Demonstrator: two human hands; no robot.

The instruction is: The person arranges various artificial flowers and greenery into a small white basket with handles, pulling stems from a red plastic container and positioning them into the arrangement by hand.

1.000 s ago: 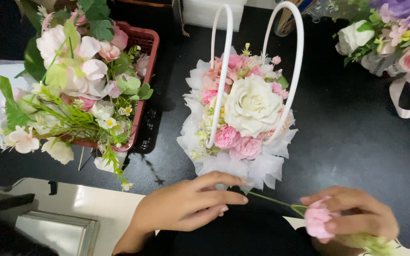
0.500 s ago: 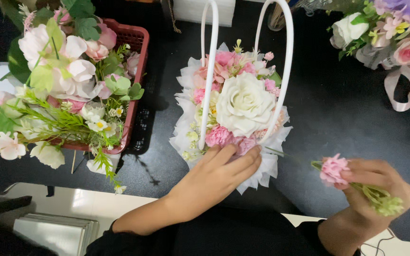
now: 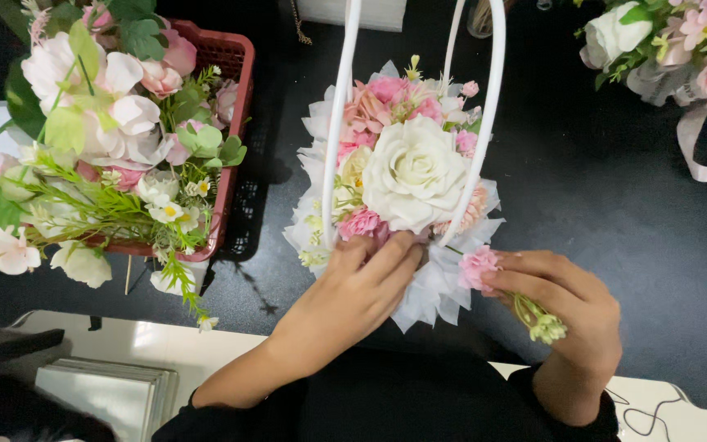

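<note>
A white flower basket (image 3: 333, 147) with two tall looped handles stands on the black table, filled with a big cream rose (image 3: 415, 172) and pink blooms, wrapped in white tulle. My left hand (image 3: 353, 290) rests its fingers against the basket's near side, on the pink flowers and tulle. My right hand (image 3: 570, 299) pinches a small pink flower (image 3: 478, 266) by its green stem, the bloom touching the tulle at the basket's right front edge.
A red plastic crate (image 3: 235, 106) full of loose pink, white and green artificial flowers sits at the left. Another bouquet (image 3: 681, 57) with ribbon lies at the top right. The table's pale front edge (image 3: 165, 344) runs below, with a stack of grey sheets (image 3: 104, 393).
My left hand moved up from the table onto the basket's front. My right hand lifted the pink flower and brought it left, up against the basket.
</note>
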